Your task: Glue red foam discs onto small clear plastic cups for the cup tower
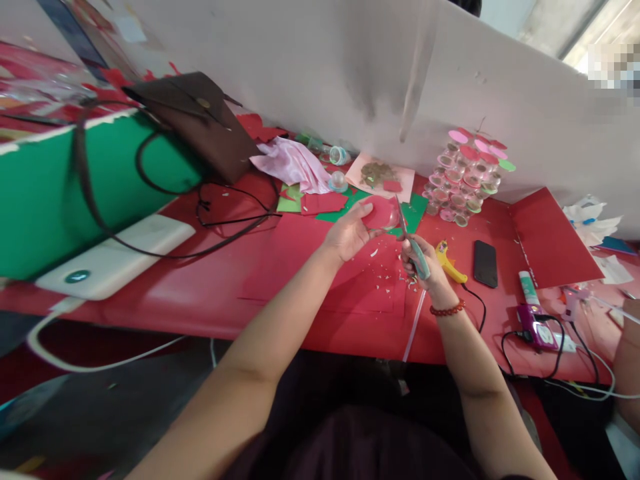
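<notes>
My left hand [350, 235] pinches a piece of red paper [376, 212] with a small clear plastic cup [393, 219] against its right side. In my right hand [425, 261] are scissors [419, 259] with a grey-green handle. Their blades point up and away from me, at the right edge of the red paper; whether the blades touch it I cannot tell. Below both hands lie large red sheets [320, 267] sprinkled with small paper scraps. A green sheet [414, 212] is partly hidden behind the held paper.
Right of my right hand lie a yellow glue gun [450, 263] and a black phone [485, 264]. A stack of clear cups [463, 177] with coloured discs stands behind. At left are a brown bag [200, 123] and a white power strip [117, 260]; another person's arm [627, 347] shows far right.
</notes>
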{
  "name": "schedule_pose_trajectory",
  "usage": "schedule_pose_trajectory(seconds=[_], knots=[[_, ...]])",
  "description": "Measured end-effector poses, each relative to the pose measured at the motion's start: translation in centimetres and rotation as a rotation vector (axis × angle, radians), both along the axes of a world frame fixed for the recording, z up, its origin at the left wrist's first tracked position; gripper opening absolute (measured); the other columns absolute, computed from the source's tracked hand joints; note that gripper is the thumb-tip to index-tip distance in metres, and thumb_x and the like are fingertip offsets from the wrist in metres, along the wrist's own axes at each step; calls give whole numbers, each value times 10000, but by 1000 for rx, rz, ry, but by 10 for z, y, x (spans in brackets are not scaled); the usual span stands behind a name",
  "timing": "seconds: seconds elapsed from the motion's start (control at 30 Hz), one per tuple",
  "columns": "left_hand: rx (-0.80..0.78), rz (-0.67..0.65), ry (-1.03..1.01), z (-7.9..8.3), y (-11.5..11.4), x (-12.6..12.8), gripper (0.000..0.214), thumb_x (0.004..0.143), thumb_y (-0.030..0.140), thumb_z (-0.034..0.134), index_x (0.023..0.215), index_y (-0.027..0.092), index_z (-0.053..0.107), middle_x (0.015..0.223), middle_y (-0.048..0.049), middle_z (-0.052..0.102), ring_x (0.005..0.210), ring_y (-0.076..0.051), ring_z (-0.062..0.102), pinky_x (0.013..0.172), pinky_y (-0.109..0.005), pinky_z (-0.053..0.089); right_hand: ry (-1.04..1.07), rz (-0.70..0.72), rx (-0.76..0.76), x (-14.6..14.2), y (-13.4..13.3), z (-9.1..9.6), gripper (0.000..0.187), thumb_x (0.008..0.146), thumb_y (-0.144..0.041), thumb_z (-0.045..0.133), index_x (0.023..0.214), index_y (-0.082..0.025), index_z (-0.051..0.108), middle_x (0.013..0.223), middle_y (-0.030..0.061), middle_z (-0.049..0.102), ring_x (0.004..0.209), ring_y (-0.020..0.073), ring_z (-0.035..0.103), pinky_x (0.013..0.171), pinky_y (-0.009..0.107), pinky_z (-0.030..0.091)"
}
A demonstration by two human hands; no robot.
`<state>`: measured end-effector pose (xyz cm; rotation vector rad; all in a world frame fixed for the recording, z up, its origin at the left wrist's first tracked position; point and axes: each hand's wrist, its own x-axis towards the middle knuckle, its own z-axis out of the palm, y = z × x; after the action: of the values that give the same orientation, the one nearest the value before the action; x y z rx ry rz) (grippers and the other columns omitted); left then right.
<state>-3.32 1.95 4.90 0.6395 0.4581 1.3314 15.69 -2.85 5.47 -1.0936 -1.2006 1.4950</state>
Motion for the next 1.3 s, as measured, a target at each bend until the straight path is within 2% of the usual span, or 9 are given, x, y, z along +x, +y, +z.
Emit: schedule_pose_trajectory(seconds=[0.33,0.77,0.97,1.13,1.3], knots=[[-18,14,24,2,2,-6,297,797,330,765,1064,237,669,921,-5,768,946,-195,746,790,-313,604,-55,12,5,-1,-1,3,505,651,-582,844,930,-228,614,586,-116,439,436,38,363,404,210,226],[-45,38,6,3,3,-8,174,831,298,725,995,257,683,932,16,771,971,-187,742,817,-319,595,-63,-1,-7,-4,-3,6,493,657,-547,840,950,-226,609,581,-121,446,424,40,376,396,215,256],[-28,11,3,1,4,-10,255,822,335,731,1056,256,668,914,5,772,950,-196,752,826,-333,615,-68,-1,12,-2,-2,2,469,672,-520,847,959,-217,632,574,-121,450,415,37,389,389,212,256],[-72,2,-9,3,4,-12,273,814,317,735,1065,250,655,890,19,761,907,-192,745,817,-344,611,-105,17,13,-1,-1,2,564,667,-584,840,1034,-197,655,563,-124,456,406,36,377,385,215,251],[-70,32,5,4,5,-15,367,785,323,767,1125,244,655,926,8,761,859,-180,734,787,-319,599,-112,14,-14,-1,1,1,590,630,-552,877,1037,-186,656,529,-129,463,392,37,380,383,213,252]])
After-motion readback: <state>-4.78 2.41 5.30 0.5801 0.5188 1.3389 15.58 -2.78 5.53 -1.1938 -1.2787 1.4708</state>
